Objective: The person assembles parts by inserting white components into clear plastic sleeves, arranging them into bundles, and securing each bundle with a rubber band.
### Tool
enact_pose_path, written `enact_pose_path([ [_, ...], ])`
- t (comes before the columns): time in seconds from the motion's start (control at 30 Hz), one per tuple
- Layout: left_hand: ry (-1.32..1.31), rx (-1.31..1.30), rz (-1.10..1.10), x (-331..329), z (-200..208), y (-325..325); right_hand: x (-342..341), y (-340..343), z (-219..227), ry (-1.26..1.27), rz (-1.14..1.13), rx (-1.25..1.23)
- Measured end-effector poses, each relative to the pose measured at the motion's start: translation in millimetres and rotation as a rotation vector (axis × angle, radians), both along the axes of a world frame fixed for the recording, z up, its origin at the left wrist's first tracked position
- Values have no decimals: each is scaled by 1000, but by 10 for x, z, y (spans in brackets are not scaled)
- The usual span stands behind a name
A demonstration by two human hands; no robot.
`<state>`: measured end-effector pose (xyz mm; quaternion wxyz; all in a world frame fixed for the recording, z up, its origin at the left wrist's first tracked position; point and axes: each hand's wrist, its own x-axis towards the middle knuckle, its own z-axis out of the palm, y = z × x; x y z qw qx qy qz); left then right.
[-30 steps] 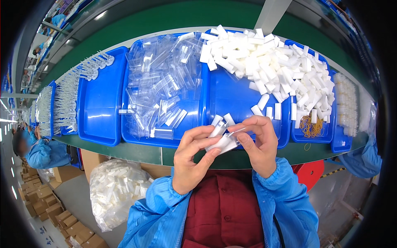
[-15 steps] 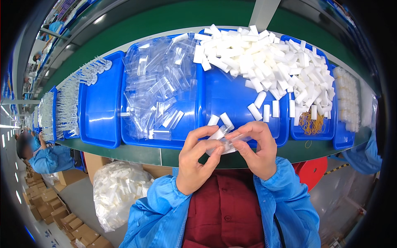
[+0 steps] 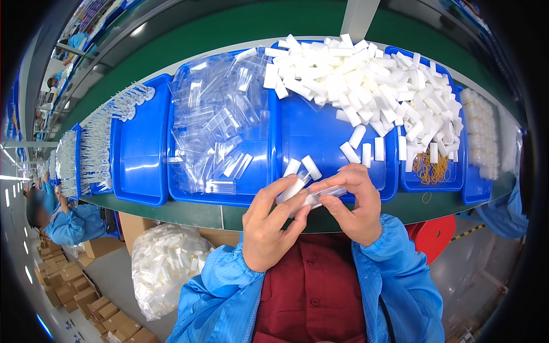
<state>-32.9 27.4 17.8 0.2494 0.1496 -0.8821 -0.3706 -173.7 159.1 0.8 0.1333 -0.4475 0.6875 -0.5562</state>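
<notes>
In front of my chest both hands work close together, fingers bent. My left hand [image 3: 273, 220] is closed on a clear plastic sleeve [image 3: 305, 176] with a white block [image 3: 291, 190] showing at it; whether the block is fully inside I cannot tell. My right hand [image 3: 357, 200] pinches a second clear sleeve [image 3: 333, 193] between thumb and fingers. Its near end meets the left fingertips, and something whitish shows in it. Just beyond the hands, two loose white blocks [image 3: 310, 167] lie in the blue tray [image 3: 320, 134].
Clear sleeves [image 3: 220, 114] fill a tray to the left. White blocks [image 3: 366, 80] are heaped at the back right, above yellow rubber bands [image 3: 430, 170]. Farther left are clear stemmed parts [image 3: 94, 146]. A bag of white pieces [image 3: 168, 266] stands below the table edge. Another person [image 3: 74, 220] sits far left.
The left-hand sleeve has tilted and shifted slightly left and down, and more white shows at it. My right hand has barely moved.
</notes>
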Motion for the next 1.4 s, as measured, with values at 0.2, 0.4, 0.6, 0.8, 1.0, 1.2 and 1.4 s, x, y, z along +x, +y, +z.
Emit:
enact_pose_path([
  [0.2, -13, 75, 18, -27, 22, -1, 42, -34, -19, -179, -47, 79],
  [0.4, -14, 90, 4, -36, 7, -38, 24, -58, -9, -290, -41, 39],
  [0.6, 39, 515, -165, 48, 6, -219, -109, -22, 39, -689, 24, -75],
  [0.8, 85, 539, -208, 79, -40, -200, -131, 23, 32, -664, 68, -49],
  [1.0, 83, 408, -192, 57, -37, -183, -29, -3, 19, -443, 130, 18],
  [1.2, 127, 911, 12, 85, -49, -109, -51, -19, 67, -592, 140, -38],
  [1.4, 51, 654, -95, 146, -164, -167, -71, -8, 105, -644, 188, 117],
])
